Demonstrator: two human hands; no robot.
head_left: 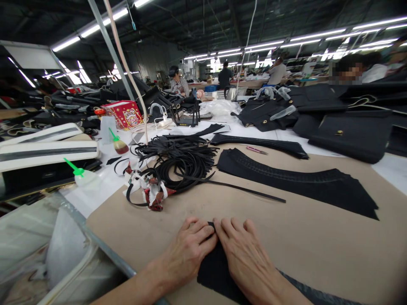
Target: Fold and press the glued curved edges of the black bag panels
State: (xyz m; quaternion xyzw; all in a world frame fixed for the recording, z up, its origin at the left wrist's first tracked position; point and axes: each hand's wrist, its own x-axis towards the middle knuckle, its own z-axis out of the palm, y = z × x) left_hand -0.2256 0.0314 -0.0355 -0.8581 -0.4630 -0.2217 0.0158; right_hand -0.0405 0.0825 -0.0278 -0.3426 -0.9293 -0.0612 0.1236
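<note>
A curved black panel (214, 271) of leather or fabric lies on the brown board (178, 212) close in front of me. My left hand (192, 245) is closed at its narrow far end, with thumb and fingertips on the edge. Beside it, my right hand (243, 250) presses its bunched fingers on the same end, the two thumbs almost meeting. The right wrist and forearm hide part of the panel, whose other end comes out at the lower right. A stack of similar black panels (295, 180) rests farther off to the right.
Past my hands lie a coil of black strips (184, 167) and crumpled red-and-white scraps (154, 192). Pink thread snips (257, 150) sit behind the stack. Green-tipped bottles (118, 144) stand at the left, black bags (352, 131) at the right. Several people are in the background.
</note>
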